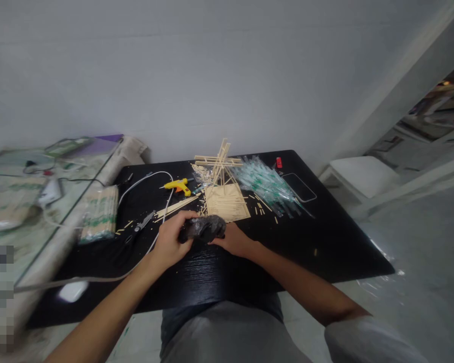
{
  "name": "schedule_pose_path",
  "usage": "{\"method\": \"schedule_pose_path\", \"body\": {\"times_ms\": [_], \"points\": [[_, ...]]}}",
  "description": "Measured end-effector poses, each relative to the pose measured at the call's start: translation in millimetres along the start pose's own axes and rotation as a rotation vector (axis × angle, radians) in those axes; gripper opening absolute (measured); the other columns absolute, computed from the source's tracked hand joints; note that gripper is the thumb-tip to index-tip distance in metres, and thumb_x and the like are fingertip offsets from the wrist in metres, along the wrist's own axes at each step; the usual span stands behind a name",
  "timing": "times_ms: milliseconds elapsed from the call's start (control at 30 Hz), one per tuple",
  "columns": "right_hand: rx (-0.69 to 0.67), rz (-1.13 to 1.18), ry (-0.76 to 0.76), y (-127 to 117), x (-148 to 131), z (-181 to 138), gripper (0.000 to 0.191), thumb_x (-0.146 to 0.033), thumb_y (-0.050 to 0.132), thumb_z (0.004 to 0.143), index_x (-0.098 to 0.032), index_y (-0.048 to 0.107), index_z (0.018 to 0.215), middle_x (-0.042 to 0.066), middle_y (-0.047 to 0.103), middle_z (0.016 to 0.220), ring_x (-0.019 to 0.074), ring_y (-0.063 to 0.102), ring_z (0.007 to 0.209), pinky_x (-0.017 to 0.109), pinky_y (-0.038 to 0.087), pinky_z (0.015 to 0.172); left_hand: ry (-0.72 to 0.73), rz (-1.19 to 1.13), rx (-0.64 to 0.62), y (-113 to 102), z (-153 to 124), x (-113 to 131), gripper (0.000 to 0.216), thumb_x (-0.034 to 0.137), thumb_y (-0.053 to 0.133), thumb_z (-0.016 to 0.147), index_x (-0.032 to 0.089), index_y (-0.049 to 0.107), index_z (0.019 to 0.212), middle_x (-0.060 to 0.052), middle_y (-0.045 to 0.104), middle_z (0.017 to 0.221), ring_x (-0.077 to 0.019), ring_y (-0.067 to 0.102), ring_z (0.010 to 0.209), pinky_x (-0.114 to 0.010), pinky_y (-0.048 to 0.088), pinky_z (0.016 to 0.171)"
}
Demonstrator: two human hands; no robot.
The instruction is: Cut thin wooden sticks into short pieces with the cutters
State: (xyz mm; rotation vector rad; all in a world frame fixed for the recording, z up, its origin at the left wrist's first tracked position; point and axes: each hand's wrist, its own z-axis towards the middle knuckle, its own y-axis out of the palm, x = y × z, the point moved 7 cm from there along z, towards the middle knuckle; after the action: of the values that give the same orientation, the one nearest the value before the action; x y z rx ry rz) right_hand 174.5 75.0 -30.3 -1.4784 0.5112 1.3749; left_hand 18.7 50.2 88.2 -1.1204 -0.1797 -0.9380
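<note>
Between my hands, above the front middle of the black table, is a dark, lumpy bundle (205,228) with a shiny, mottled surface; what it is I cannot make out. My left hand (174,236) grips its left end, fingers over the top and thumb below. At its right end is my right hand (236,240), closed on it, with the fingertips partly hidden behind. Just beyond the bundle lies a square base of pale wooden sticks (227,199), and a windmill-like stick frame (221,166) stands at its far edge.
A yellow glue gun (178,186), loose sticks (177,206) and black-handled scissors (138,229) lie left of the base. Farther left are a pack of chopsticks (98,214) and a white cable (130,272). Plastic wrappers (270,184) and a red object (279,162) lie to the right.
</note>
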Motion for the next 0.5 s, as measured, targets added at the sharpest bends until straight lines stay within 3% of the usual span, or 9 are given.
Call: {"method": "schedule_pose_path", "body": {"times_ms": [300, 500], "points": [[-0.02, 0.012, 0.05, 3.2, 4.4, -0.9, 0.039, -0.013, 0.079, 0.08, -0.021, 0.064, 0.115, 0.002, 0.079, 0.086, 0.0201, 0.075, 0.079, 0.033, 0.057, 0.081, -0.054, -0.025, 0.02, -3.1, -1.1, -7.0, 0.035, 0.017, 0.058, 0.069, 0.022, 0.065, 0.102, -0.004, 0.074, 0.093, -0.0194, 0.067, 0.079, -0.028, 0.052, 0.075], [-0.019, 0.092, 0.049, 2.2, 3.1, -2.6, 0.054, -0.014, 0.079, 0.08, -0.02, 0.055, 0.128, 0.001, 0.078, 0.084, 0.0179, 0.074, 0.076, 0.031, 0.056, 0.077, -0.154, -0.048, -0.059, -7.3, -4.3, -7.1, 0.022, 0.034, 0.064, 0.086, 0.022, 0.062, 0.104, -0.003, 0.072, 0.095, -0.0188, 0.066, 0.082, -0.029, 0.051, 0.077]]}}
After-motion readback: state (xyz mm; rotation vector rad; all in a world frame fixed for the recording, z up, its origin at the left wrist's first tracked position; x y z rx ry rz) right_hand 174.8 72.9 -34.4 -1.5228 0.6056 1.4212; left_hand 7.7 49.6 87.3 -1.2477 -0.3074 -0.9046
